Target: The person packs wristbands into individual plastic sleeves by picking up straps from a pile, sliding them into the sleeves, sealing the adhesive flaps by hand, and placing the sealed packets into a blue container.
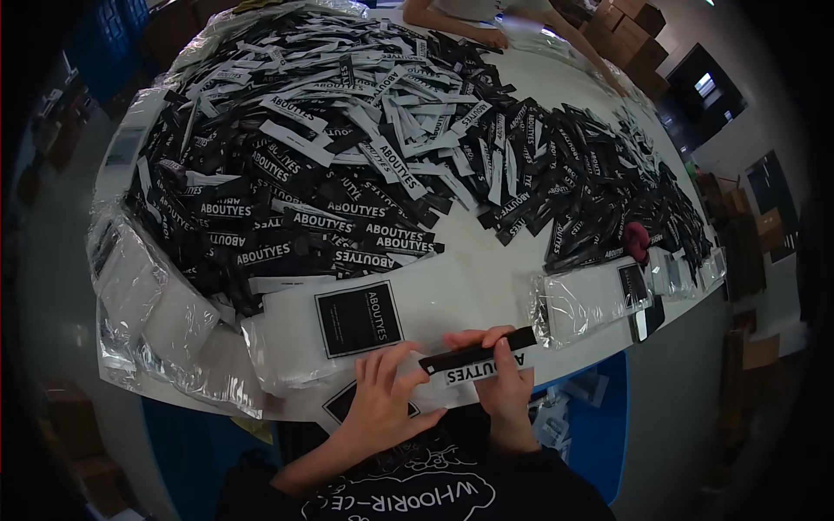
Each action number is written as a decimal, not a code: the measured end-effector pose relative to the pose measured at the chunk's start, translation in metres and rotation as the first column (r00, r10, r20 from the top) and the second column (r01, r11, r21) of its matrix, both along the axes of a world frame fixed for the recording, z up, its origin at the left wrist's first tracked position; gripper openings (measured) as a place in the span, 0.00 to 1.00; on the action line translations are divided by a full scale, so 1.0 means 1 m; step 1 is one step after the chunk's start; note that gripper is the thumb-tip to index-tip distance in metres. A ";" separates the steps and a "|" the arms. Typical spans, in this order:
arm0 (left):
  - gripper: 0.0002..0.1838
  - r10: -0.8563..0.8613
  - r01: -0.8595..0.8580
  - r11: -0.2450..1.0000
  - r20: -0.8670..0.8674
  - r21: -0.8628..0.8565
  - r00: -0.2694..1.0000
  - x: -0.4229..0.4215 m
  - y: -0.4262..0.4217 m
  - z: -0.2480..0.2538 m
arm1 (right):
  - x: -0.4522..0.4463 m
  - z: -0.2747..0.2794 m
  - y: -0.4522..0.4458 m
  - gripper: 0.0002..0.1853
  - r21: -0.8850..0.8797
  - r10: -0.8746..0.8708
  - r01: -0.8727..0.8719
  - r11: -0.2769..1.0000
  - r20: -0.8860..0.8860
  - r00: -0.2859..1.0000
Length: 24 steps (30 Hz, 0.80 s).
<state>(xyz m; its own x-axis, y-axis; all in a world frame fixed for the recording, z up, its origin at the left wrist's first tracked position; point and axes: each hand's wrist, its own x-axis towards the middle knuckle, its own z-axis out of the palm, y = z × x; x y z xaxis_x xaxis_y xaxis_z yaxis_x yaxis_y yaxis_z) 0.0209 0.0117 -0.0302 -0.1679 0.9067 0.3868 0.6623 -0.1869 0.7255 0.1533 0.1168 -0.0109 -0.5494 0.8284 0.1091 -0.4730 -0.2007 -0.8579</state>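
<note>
My right hand (504,391) grips a black slim packet (478,352) together with a white slim packet (473,373) lettered ABOUTYES, thumb on top and fingers behind. My left hand (380,399) is open beside their left end, fingers apart and thumb stretched out; whether a fingertip touches the packets I cannot tell. Just beyond it lies a clear-and-white plastic bag (287,317) with a black ABOUTYES label (359,319). A second black label (343,401) shows partly under my left hand.
A large heap of black and white packets (295,174) covers much of the white table (473,260). Filled plastic bags (586,300) lie at the right, with a dark red object (637,240) above them. Blue bins (615,434) stand below the edge. Another person's arm (452,26) rests opposite.
</note>
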 end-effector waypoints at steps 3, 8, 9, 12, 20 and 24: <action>0.33 -0.047 0.046 0.999 -0.040 -0.007 0.998 0.003 -0.004 -0.007 | -0.004 -0.006 0.000 0.10 0.024 0.128 -0.132 0.991 0.122 0.984; 0.33 -0.172 0.168 0.984 0.091 0.049 0.981 0.007 -0.004 -0.006 | 0.000 -0.009 0.006 0.10 -0.036 0.103 -0.103 0.994 -0.007 0.995; 0.33 -0.146 0.132 0.985 0.123 0.113 0.982 0.007 -0.004 -0.006 | -0.001 -0.009 0.003 0.10 0.031 0.100 -0.101 0.994 0.028 0.995; 0.35 -0.141 0.125 0.978 0.088 0.165 0.986 0.004 -0.002 -0.007 | -0.003 -0.011 -0.007 0.09 0.069 0.065 -0.065 0.995 0.000 0.998; 0.28 0.175 -0.141 0.981 0.290 -0.135 0.941 -0.033 -0.006 0.021 | 0.000 -0.013 -0.013 0.10 -0.219 0.220 -0.191 0.957 0.115 0.969; 0.06 0.048 0.073 0.927 0.310 -0.368 0.950 -0.046 -0.010 0.018 | 0.001 -0.008 -0.005 0.10 0.294 -0.259 0.134 0.946 0.441 0.859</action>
<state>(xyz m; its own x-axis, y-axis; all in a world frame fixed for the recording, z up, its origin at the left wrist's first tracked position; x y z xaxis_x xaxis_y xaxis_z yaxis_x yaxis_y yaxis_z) -0.0253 0.0015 -0.0118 -0.2116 0.9763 -0.0462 0.3943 0.1285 0.9100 0.1543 0.1113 -0.0192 -0.4149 0.9050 0.0942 -0.0103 0.0988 -0.9951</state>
